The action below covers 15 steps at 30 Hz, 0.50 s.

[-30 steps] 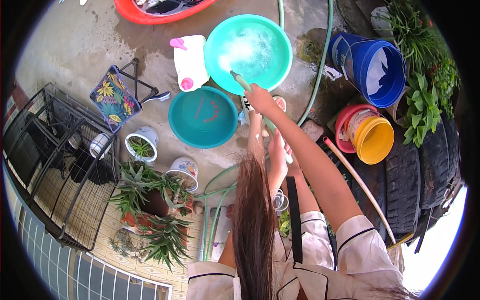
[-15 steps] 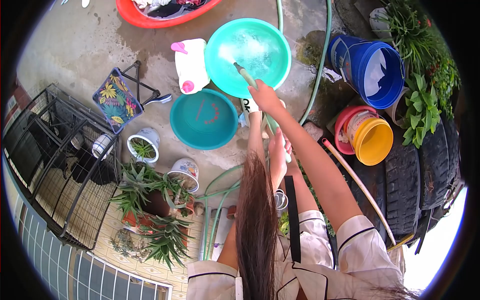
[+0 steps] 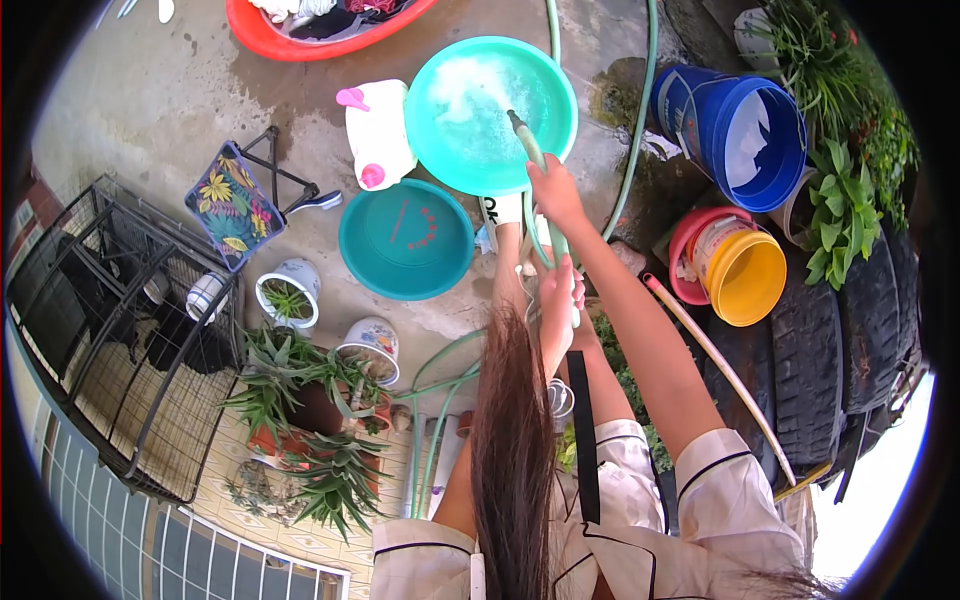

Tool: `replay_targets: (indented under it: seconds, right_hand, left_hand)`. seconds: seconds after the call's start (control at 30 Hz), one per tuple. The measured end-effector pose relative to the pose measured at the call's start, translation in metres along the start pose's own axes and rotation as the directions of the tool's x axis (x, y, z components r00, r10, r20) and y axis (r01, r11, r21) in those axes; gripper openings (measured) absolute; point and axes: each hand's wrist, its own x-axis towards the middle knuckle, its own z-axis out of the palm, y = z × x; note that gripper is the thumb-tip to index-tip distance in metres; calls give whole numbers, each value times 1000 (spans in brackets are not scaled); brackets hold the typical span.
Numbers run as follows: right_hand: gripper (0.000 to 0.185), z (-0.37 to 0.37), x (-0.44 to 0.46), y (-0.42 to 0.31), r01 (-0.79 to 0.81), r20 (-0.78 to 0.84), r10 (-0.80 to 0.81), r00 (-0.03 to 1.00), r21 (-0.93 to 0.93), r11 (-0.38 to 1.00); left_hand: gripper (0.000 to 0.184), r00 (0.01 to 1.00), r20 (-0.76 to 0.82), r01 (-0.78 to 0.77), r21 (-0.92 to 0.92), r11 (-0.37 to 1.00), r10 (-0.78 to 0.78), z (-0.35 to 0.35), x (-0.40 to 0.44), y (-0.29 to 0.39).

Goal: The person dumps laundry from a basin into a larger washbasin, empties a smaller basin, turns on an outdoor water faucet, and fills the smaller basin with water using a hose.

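My right hand (image 3: 556,196) is closed around a pale green garden hose (image 3: 533,150) a little behind its dark tip. Water sprays from the tip into a light turquoise basin (image 3: 492,185), and the water inside is white with splashing. Lower down, my left hand (image 3: 558,298) is wrapped round a further stretch of the same hose, partly hidden by long hair. A white jug with pink caps (image 3: 382,135) stands against the basin's left side. Below the jug lies a darker teal basin (image 3: 405,240) with red markings on its bottom.
A red tub (image 3: 330,48) holding clothes is at the top. To the right are a blue bucket (image 3: 690,120), a yellow bucket (image 3: 745,280) and stacked tyres (image 3: 800,370). Left stand a folding stool (image 3: 235,205), a wire cage (image 3: 120,340) and potted plants (image 3: 290,370).
The hose tip has swung to the right over the turquoise basin, and the spray now lands nearer the basin's upper part. Both hands keep their grip on the hose.
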Motion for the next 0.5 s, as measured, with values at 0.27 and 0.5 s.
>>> replay_targets:
  seconds: [0.27,0.5]
  right_hand:
    - [33,-15,4,21,-134,-68,137,988,50,990]
    - [32,-11,7,62,-219,-103,226,969,75,973]
  left_hand:
    - [37,999,-4,41,94,995,-41,3,-2,-2]
    - [38,994,-3,109,115,987,-109,0,-9,-11]
